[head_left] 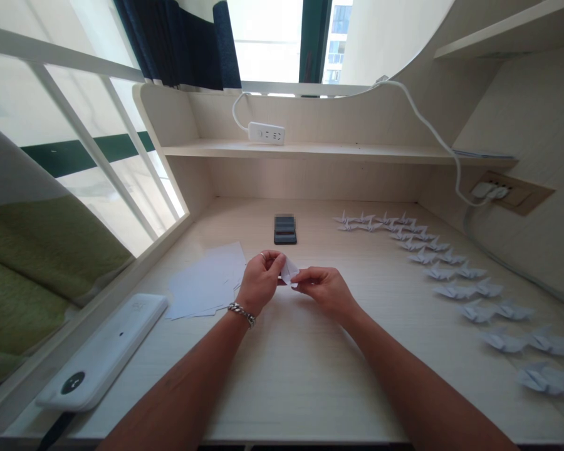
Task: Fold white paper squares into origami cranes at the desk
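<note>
A small folded piece of white paper point(289, 271) is held above the desk between both of my hands. My left hand point(259, 282), with a ring and a metal bracelet, pinches its left side with closed fingers. Pinching its right side is my right hand point(323, 289), fingertips pressed together. A loose stack of white paper sheets point(207, 280) lies on the desk just left of my left hand. Behind my hands a dark phone point(285, 228) lies flat.
Two rows of several folded paper cranes point(455, 272) run along the desk's right side. A white flat device point(104, 354) lies at the front left edge. A power strip point(266, 133) sits on the shelf above, and a cable point(444, 147) runs to a wall socket point(493, 190).
</note>
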The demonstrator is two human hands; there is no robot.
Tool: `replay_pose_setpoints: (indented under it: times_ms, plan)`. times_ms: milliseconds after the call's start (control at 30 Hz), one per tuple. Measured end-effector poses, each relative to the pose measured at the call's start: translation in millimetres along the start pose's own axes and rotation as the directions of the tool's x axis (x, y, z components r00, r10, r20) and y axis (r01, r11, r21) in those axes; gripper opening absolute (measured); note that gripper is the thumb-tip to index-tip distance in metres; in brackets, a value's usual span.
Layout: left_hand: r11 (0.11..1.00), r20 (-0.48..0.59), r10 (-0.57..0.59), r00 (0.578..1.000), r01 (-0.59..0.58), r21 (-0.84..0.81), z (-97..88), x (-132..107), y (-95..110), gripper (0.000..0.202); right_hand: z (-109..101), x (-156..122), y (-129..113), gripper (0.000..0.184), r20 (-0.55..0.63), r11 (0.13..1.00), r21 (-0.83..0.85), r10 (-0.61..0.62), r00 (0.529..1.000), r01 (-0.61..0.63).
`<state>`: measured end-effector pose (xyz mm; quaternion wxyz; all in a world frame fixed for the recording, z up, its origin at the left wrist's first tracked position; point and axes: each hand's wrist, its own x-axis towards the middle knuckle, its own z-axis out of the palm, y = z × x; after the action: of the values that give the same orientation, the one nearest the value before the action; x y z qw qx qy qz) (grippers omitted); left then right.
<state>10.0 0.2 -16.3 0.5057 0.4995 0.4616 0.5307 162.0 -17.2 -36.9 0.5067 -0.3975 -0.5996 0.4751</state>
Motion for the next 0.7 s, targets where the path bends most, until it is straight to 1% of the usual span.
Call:
replay_pose_setpoints:
  times_ms: [133, 200, 300, 367, 500, 633, 700]
  plan:
    - [1.0, 0.018, -0.003, 1.0, 0.004, -0.021, -0.1, -0.6, 0.5, 0.032, -1.7, -0.2, 0.2, 0.014, -0.016, 0.998, -0.021, 0.055, 0.998, -0.055]
    - [0.999, 0.062, -0.004, 0.998, 0.007, -0.046, -0.3, -1.2, 0.9, 0.033, -2.1, -0.6, -0.1, 0.016, -0.02, 0.996, -0.006, 0.084, 0.996, -0.084]
    - [0.999, 0.141, -0.006, 0.99, 0.012, -0.04, -1.3, -1.6, 0.8, 0.037, -2.7, -0.9, 0.0, 0.016, -0.029, 0.995, -0.002, 0.103, 0.994, -0.103]
    - [0.999, 0.158, -0.009, 0.987, 0.014, -0.03, -2.1, -1.3, 0.4, 0.036, -3.3, -0.5, 0.7, 0.017, -0.022, 0.994, -0.016, 0.112, 0.993, -0.112]
    - [0.999, 0.097, 0.001, 0.995, 0.003, -0.038, -2.5, -0.8, -0.2, 0.033, -4.7, 0.5, -0.2, 0.022, -0.003, 0.992, -0.052, 0.115, 0.993, -0.115]
    - [0.997, 0.045, 0.038, 0.998, -0.035, -0.068, -1.2, -0.7, -1.0, 0.033, -4.3, 0.3, -5.7, 0.021, -0.003, 0.985, 0.009, 0.171, 0.985, -0.171]
    - [0.996, 0.037, 0.049, 0.998, -0.046, -0.072, -0.1, -0.9, -1.9, 0.033, -3.2, -0.1, -6.8, 0.02, -0.003, 0.985, 0.016, 0.173, 0.985, -0.173]
